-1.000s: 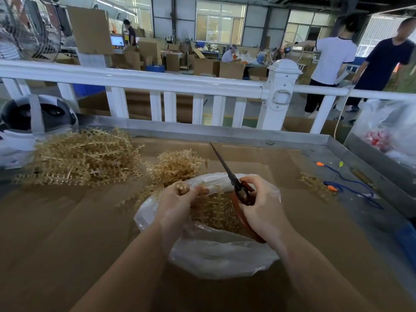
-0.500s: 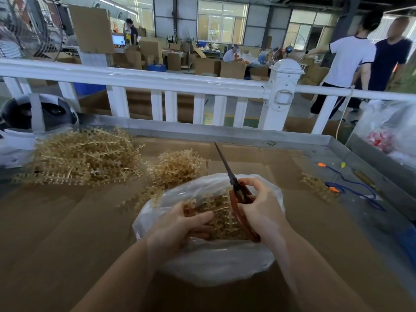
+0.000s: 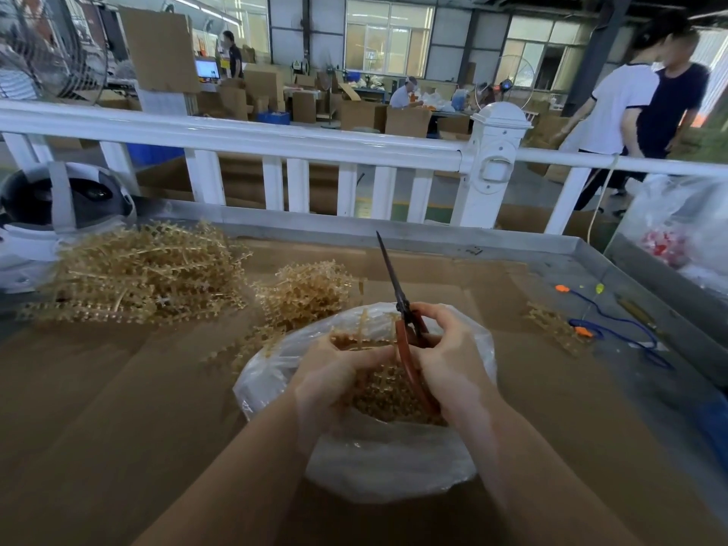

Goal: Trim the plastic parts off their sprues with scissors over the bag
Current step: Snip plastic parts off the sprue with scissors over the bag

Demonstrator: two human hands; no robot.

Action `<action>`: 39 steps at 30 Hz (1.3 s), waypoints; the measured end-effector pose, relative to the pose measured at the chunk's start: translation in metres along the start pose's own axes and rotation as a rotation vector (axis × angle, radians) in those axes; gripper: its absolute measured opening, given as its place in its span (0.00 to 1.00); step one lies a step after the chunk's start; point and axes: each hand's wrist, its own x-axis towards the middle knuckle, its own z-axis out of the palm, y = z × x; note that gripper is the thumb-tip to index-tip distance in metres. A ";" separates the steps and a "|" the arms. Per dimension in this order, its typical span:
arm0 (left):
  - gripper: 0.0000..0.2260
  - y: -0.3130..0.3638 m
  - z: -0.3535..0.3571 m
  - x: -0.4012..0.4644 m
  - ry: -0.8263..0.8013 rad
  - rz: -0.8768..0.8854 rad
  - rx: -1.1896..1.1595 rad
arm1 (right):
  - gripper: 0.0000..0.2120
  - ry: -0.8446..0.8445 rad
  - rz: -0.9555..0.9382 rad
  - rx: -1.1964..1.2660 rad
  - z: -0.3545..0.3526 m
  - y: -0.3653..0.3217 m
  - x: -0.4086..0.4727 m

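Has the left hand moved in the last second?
Yes. The left hand has dropped from the bag's far rim down into its mouth, nearer the person.

White railing (image 3: 244, 137) ran along the far edge of the bench (image 3: 98, 407), which was lined with brown cardboard. Black-and-white helmet (image 3: 59, 202) sat at the far left corner. Blue cord (image 3: 622, 329) with orange bits lay on the grey metal at right. Clear sack (image 3: 685, 226) with red pieces stood just past the right rim. Behind: cage fan (image 3: 51, 45), stacked cartons (image 3: 362, 114), lit monitor (image 3: 207, 69), two people (image 3: 646, 108) standing at right.
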 end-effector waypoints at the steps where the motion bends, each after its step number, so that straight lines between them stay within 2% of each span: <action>1: 0.26 0.000 0.000 0.000 0.005 -0.009 0.030 | 0.20 -0.003 -0.010 -0.012 0.000 0.000 -0.001; 3: 0.22 0.000 0.000 0.000 0.020 -0.034 0.056 | 0.19 -0.015 -0.039 -0.026 -0.001 0.002 -0.001; 6: 0.23 0.000 -0.001 0.000 0.052 -0.043 -0.002 | 0.18 -0.019 -0.093 -0.051 -0.001 0.002 -0.003; 10: 0.11 0.004 -0.002 0.005 0.052 -0.040 -0.329 | 0.15 -0.022 -0.177 -0.034 -0.002 0.002 -0.006; 12: 0.04 0.005 -0.003 0.008 0.055 -0.037 -0.413 | 0.14 -0.015 -0.234 -0.103 -0.004 0.002 -0.007; 15: 0.01 0.005 -0.004 0.012 0.069 -0.030 -0.476 | 0.13 -0.040 -0.241 -0.199 -0.005 0.006 -0.008; 19: 0.07 0.003 -0.006 0.016 0.099 -0.025 -0.535 | 0.15 -0.065 -0.246 -0.293 -0.007 0.015 -0.008; 22: 0.03 0.002 -0.007 0.018 0.142 -0.022 -0.562 | 0.21 -0.109 -0.226 -0.362 -0.011 0.019 -0.009; 31: 0.03 0.004 -0.005 0.014 0.203 -0.008 -0.636 | 0.15 -0.226 -0.367 -0.541 -0.020 0.018 -0.019; 39: 0.04 0.005 -0.004 0.012 0.204 0.008 -0.656 | 0.23 -0.238 -0.377 -0.728 -0.024 0.025 -0.022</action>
